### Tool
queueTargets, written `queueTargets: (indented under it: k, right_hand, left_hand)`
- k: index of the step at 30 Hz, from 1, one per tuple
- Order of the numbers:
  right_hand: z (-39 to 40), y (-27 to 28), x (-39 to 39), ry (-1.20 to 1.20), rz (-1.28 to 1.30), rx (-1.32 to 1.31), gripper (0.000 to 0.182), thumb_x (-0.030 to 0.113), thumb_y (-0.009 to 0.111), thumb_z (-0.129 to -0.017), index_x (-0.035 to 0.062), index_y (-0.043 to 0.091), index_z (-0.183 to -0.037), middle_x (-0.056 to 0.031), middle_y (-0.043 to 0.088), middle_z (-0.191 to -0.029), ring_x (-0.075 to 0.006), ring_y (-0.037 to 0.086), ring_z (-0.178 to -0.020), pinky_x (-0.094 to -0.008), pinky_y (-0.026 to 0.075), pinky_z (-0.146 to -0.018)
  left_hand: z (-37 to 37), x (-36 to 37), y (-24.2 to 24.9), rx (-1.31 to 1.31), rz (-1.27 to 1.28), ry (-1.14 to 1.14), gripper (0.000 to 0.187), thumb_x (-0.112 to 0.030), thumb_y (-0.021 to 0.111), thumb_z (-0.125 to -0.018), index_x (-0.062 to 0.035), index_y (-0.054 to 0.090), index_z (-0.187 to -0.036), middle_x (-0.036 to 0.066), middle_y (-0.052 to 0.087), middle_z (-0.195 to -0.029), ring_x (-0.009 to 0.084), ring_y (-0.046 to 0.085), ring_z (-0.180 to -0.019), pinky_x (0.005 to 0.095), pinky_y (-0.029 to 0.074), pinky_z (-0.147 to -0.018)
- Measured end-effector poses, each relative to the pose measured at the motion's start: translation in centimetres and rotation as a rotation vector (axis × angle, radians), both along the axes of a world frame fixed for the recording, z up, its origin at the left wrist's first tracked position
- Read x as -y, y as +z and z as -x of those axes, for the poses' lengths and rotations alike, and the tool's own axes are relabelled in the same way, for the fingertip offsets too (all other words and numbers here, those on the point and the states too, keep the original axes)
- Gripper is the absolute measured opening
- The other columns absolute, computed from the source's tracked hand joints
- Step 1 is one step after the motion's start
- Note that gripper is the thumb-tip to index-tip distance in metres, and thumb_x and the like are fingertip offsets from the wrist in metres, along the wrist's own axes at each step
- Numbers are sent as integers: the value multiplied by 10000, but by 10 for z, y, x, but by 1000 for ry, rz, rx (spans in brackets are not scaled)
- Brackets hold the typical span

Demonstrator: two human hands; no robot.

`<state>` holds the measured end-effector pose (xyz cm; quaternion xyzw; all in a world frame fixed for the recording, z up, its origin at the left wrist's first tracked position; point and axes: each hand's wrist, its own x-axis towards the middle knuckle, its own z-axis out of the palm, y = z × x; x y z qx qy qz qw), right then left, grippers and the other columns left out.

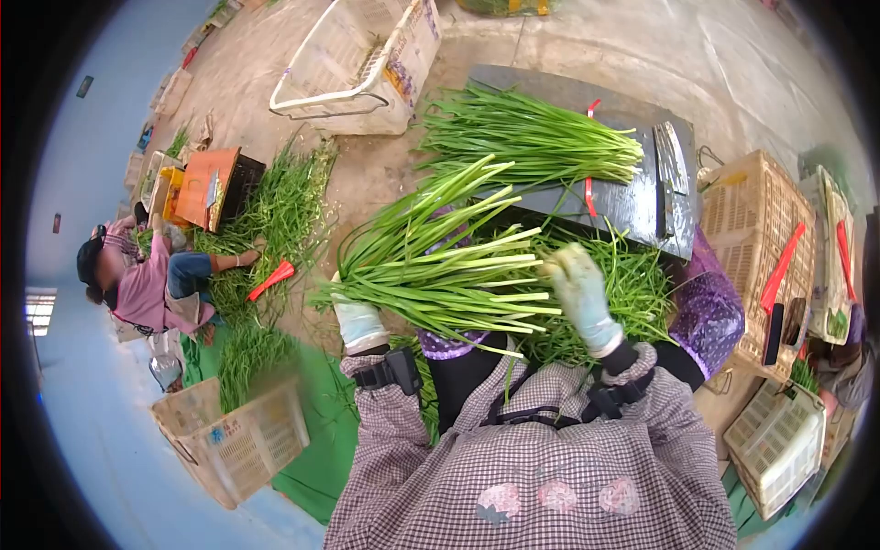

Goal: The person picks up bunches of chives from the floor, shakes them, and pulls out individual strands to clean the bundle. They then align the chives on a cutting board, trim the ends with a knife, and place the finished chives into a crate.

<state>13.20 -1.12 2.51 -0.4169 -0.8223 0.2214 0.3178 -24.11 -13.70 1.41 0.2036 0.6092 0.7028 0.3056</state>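
Note:
My left hand (359, 321), in a pale work glove, grips a loose fan of garlic chives (431, 266). Their pale cut ends point right and are spread unevenly. Just beyond those ends is my right hand (579, 298), also gloved, its fingers loosely bent and apart, with nothing visible in them. More loose chives (632, 284) lie below it over my lap. Ahead, a thick, aligned bundle of chives (541, 137) rests on a dark board (632, 220), with a red tie (589, 197) showing under it. A long metal strip (674, 160), perhaps a blade, lies at the board's right.
A white crate (316, 105) stands ahead, a tan crate (733, 202) at right with a red ribbon (782, 266). At left, a co-worker (156, 275) sits by piled chives (284, 202) and an orange board (209, 188). Another crate (243, 449) is at lower left.

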Motion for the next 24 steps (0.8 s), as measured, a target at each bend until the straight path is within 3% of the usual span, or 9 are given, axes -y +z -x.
queueTargets:
  k: [4,8,11,13,15,16,17,23,24]
  right_hand:
    - [-78,-10,2,211,379,1023,256,389,649,-962,185,785,-1036,-115,702,-929,-328,717,-838,-434,576,-714]
    - [-29,56,-12,37,137,548,310,388,754,-868,82,721,-839,-104,692,-867,-313,708,-825,-445,565,-749]
    - [36,63,-42,156,-191,153,490,300,781,-842,65,684,-1261,-136,684,-1209,-319,621,-1149,-424,488,-994]
    - [68,30,-46,278,-320,150,478,274,764,-875,73,677,-1300,-132,671,-1278,-329,578,-1238,-433,451,-1064]
    - [73,-27,-52,584,24,-106,448,270,739,-913,91,671,-1318,-122,700,-1228,-316,634,-1165,-419,492,-1021]
    - [65,-59,-47,541,370,-174,389,255,689,-960,112,671,-1321,-120,729,-1160,-316,689,-1015,-409,546,-923]
    - [55,-54,-45,456,61,-157,285,233,651,-979,106,696,-1230,-122,740,-1057,-319,707,-893,-407,576,-816]
    - [-94,-5,-17,74,188,450,174,250,667,-950,87,715,-985,-136,721,-893,-333,701,-884,-420,568,-753]
    - [-122,18,-15,28,270,506,207,278,673,-949,77,717,-938,-145,718,-880,-342,701,-875,-433,566,-757]
  left_hand:
    - [3,2,-6,-17,14,66,222,-159,518,-1071,-8,617,-1200,91,707,-1043,183,684,-888,335,599,-775]
    - [-5,-3,2,39,25,73,235,-176,524,-1068,-9,638,-1187,86,708,-1035,175,679,-872,331,596,-761]
    - [0,-2,-3,-2,35,16,249,-197,519,-1070,-12,641,-1185,85,708,-1029,179,677,-860,330,593,-751]
    - [9,-1,-9,-26,43,-29,251,-202,517,-1070,-15,642,-1181,86,707,-1028,183,676,-856,330,592,-748]
    - [20,1,-19,218,-28,-55,246,-202,510,-1073,-19,640,-1172,85,702,-1033,183,671,-864,330,587,-755]
    - [18,2,-23,186,-10,27,250,-211,501,-1075,-27,642,-1169,83,698,-1030,185,670,-873,335,587,-766]
    - [13,2,-20,195,-5,23,250,-211,501,-1075,-27,642,-1169,83,698,-1030,185,670,-873,335,587,-766]
    - [24,14,-40,175,-10,16,268,-210,465,-1088,-25,626,-1195,88,688,-1087,190,661,-924,342,585,-804]
    - [17,17,-34,-208,226,45,311,-245,447,-1095,-19,627,-1210,112,690,-1125,217,669,-952,367,589,-839]
